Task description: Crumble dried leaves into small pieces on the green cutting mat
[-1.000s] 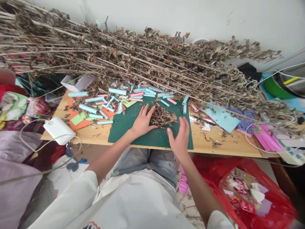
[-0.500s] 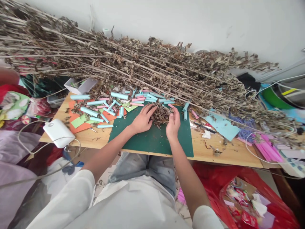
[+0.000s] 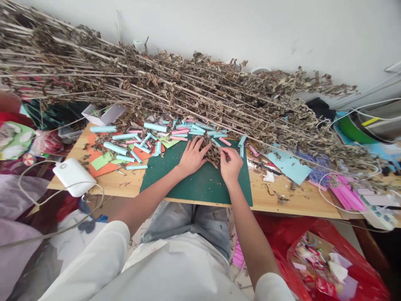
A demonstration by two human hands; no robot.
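A small heap of dried leaves (image 3: 214,158) lies on the green cutting mat (image 3: 191,186) between my two hands. My left hand (image 3: 192,157) rests against the heap's left side, its fingers stretched out and partly over the leaves. At the right edge of the heap, my right hand (image 3: 231,165) has thumb and forefinger pinched together on some of the dried leaves; its other fingers are curled. Just beyond the hands lie several rolled paper tubes, among them a blue tube (image 3: 156,126) and a pink tube (image 3: 224,141).
Long dried plant stalks (image 3: 175,90) stretch across the back of the wooden table (image 3: 294,205). A white power bank (image 3: 74,177) with a cable sits at the left edge. Blue paper (image 3: 290,165) and a pen (image 3: 266,167) lie right. Below hangs a red plastic bag (image 3: 275,246).
My right hand has turned inward, and its thumb and forefinger have closed at the heap. My left hand has shifted slightly right over the leaves, and the heap looks narrower.
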